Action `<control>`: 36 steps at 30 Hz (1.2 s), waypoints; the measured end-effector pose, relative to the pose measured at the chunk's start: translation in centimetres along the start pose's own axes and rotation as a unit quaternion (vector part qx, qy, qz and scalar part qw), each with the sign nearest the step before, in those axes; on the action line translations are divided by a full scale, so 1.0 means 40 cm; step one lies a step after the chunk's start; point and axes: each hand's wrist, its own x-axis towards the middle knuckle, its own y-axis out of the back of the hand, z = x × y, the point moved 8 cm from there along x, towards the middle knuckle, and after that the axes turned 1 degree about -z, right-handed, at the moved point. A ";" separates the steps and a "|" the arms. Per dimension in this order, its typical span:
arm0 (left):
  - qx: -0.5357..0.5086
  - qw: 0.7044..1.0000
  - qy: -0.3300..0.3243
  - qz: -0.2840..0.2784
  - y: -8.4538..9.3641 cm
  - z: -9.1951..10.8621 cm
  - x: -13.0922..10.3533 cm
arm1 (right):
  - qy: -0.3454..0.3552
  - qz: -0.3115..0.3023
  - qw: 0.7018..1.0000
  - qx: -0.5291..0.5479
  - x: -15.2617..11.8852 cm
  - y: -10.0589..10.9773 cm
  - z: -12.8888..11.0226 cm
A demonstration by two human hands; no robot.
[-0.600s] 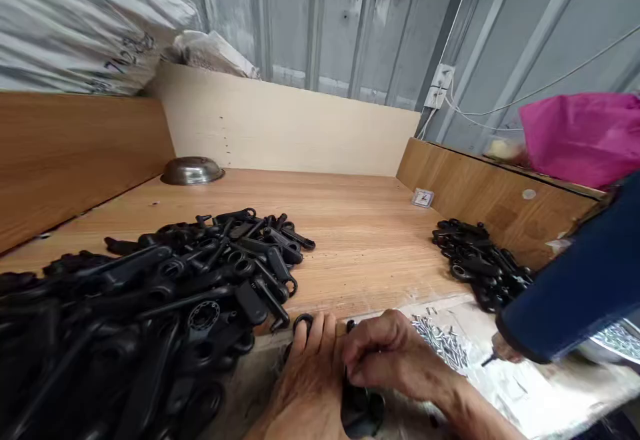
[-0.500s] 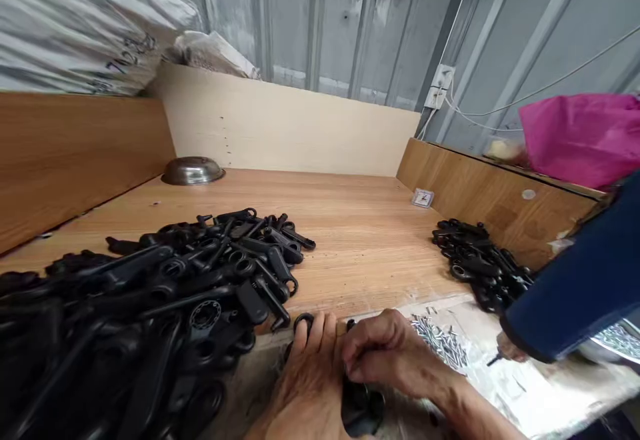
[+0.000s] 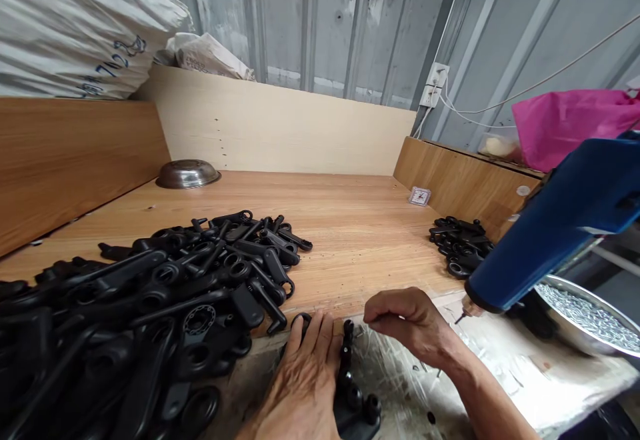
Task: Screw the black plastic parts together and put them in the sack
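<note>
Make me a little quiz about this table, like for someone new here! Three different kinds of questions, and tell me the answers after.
1. True or false: the left hand is closer than the right hand to the bigger heap of black parts.

2. Pick one. What is inside the metal bowl on the right?
A) pink cloth
B) small shiny metal pieces
C) black rings

3. Fill in the blank: as we look at it, the upside-down metal bowl sits near the back ____ corner of the table.

Key: 1. True. 2. B. 3. left.
</note>
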 end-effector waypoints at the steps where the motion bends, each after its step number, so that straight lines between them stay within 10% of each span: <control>1: -0.005 1.000 -0.014 -0.001 -0.007 -0.002 0.000 | 0.006 0.005 0.999 -0.047 0.001 0.007 0.006; 10: -0.043 0.996 -0.054 -0.064 0.021 0.009 -0.011 | 0.025 -0.112 0.943 -0.312 0.000 -0.062 0.021; 15: -0.042 0.999 -0.026 0.002 0.082 0.024 -0.036 | -0.019 -0.155 0.922 -0.355 0.007 -0.073 0.040; 27: 0.066 0.997 0.027 0.032 0.018 -0.001 -0.003 | -0.078 -0.136 0.867 -0.472 0.001 -0.096 0.055; 36: -0.084 0.995 -0.041 -0.038 0.048 0.015 -0.023 | -0.047 -0.060 0.976 -0.206 -0.012 -0.050 -0.006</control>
